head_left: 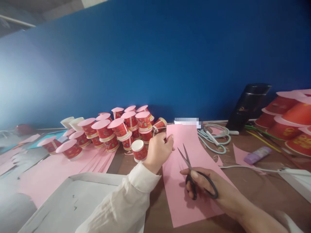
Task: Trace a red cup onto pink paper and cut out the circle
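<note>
A long pink paper sheet [191,168] lies on the brown table [255,191] in front of me. My left hand [157,150] pinches its left edge near the far end, fingers closed on the paper. My right hand [209,187] rests on the sheet and grips black scissors [194,171]. Their blades are apart and point away from me, over the middle of the sheet.
Red paper cups capped with pink discs [116,129] crowd the back left, more at far right [289,119]. Pink sheets [60,171], a white tray [73,200], coiled cables [213,136], a purple glue stick [257,155] and a black container [247,106] surround me.
</note>
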The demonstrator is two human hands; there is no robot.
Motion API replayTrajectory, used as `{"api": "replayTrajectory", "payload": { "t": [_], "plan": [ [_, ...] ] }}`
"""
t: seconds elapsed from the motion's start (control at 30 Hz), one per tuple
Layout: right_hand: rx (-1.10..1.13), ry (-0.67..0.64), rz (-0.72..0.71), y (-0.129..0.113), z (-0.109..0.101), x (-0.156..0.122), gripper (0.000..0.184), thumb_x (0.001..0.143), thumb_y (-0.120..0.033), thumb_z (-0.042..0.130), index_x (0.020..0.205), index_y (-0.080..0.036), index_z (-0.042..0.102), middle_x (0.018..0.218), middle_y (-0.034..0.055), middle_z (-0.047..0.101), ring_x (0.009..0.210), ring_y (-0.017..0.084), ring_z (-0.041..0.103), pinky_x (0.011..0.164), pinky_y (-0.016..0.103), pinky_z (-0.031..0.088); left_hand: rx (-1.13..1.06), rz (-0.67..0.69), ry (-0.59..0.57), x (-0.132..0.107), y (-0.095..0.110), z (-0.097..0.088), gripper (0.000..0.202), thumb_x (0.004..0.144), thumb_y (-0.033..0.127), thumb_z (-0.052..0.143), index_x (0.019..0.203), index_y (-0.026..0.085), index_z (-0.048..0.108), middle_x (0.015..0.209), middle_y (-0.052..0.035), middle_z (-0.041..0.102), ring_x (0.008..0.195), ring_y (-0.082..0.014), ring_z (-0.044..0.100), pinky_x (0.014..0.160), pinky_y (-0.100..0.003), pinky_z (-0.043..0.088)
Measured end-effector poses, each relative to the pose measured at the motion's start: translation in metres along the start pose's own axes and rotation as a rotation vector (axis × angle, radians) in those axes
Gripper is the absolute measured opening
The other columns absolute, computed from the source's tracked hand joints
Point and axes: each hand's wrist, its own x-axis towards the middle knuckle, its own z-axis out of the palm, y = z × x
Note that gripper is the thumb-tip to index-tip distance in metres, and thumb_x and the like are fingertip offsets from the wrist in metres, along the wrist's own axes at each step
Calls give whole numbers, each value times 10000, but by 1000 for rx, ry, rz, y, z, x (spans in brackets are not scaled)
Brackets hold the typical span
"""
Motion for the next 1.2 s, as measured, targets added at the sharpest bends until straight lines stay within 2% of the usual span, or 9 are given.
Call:
{"api": "replayTrajectory", "payload": {
  "t": [0.1, 0.3, 0.4, 0.53, 0.63, 0.73, 0.87, 1.2],
  "plan": [
    [28, 0, -20, 0, 1, 0, 630, 916, -627, 501, 1262, -109, 595, 817, 76, 698, 728, 167, 619, 727, 337, 455, -256, -102, -12, -1, 4, 3, 210, 884, 365, 549, 816, 173, 601, 605, -31, 678, 568, -171, 678, 533, -247, 513],
    [-8, 55, 27, -8, 2, 1, 727, 820, -713, 560, 1213, -103, 611, 770, 73, 672, 682, 175, 602, 564, 283, 407, -475, -209, -22, -3, 12, 7, 175, 844, 299, 625, 904, 135, 613, 671, -48, 687, 560, -176, 685, 505, -260, 559],
    [22, 76, 7, -10, 2, 1, 684, 815, -694, 586, 1179, -116, 622, 760, 57, 658, 675, 167, 589, 582, 281, 416, -568, -269, -44, -4, 14, 10, 158, 853, 279, 615, 904, 131, 601, 665, -46, 678, 555, -173, 687, 488, -242, 553],
    [46, 116, -105, -7, 0, 1, 567, 874, -637, 554, 1131, -137, 627, 744, 36, 633, 673, 158, 569, 637, 289, 431, -704, -338, -86, -10, 17, 18, 154, 847, 268, 620, 916, 132, 596, 659, -43, 670, 543, -174, 685, 445, -215, 521],
    [-3, 154, -165, -4, -3, 2, 498, 911, -625, 499, 936, -150, 644, 733, 43, 623, 680, 161, 561, 644, 293, 417, -725, -356, -138, -16, 19, 23, 176, 835, 279, 642, 935, 137, 609, 666, -40, 678, 550, -174, 689, 451, -211, 520],
    [-46, 227, -170, -5, -4, 2, 530, 911, -652, 467, 793, -158, 618, 725, 59, 633, 678, 162, 548, 639, 290, 399, -679, -332, -183, -21, 20, 27, 203, 840, 292, 640, 965, 132, 631, 677, -48, 697, 583, -178, 699, 469, -212, 523],
    [-50, 304, -167, -10, -5, 0, 539, 908, -672, 447, 826, -170, 625, 747, 61, 653, 664, 161, 533, 617, 284, 381, -637, -314, -197, -23, 18, 29, 232, 841, 313, 645, 965, 117, 647, 712, -73, 719, 591, -174, 699, 473, -209, 518],
    [-108, 341, -143, -5, -11, -2, 511, 912, -666, 437, 800, -203, 619, 761, 40, 651, 670, 165, 505, 621, 292, 376, -646, -306, -191, -22, 12, 34, 255, 838, 304, 656, 986, 98, 625, 747, -87, 720, 545, -132, 666, 471, -188, 502]
  ]
}}
